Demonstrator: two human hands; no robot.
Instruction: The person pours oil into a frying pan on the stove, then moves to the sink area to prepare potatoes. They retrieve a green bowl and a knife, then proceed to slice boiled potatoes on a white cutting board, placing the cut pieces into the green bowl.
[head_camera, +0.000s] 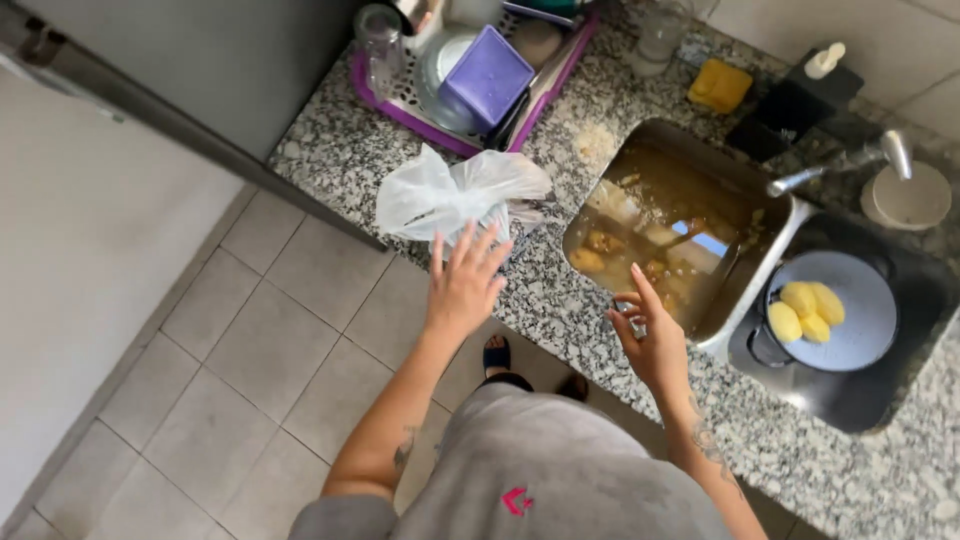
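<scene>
Fingers of your left hand are spread wide and straight, palm down, with the tips right at the lower edge of the white plastic bag; whether they actually touch it you cannot tell from this angle. The hand grips nothing. The bag sits bunched on the granite counter, near its front edge, just below the purple dish rack and to the left of the sink.

Your right hand hovers over the counter at the sink's near rim, palm turned inward, fingers loosely extended and slightly apart, the forefinger pointing up toward the basin. It holds nothing.

Your two hands are well apart, with bare counter between them.

The left basin holds murky brown water with food scraps floating in it. The right basin holds a dark pot with peeled potatoes inside. A yellow sponge lies behind the sink.
</scene>
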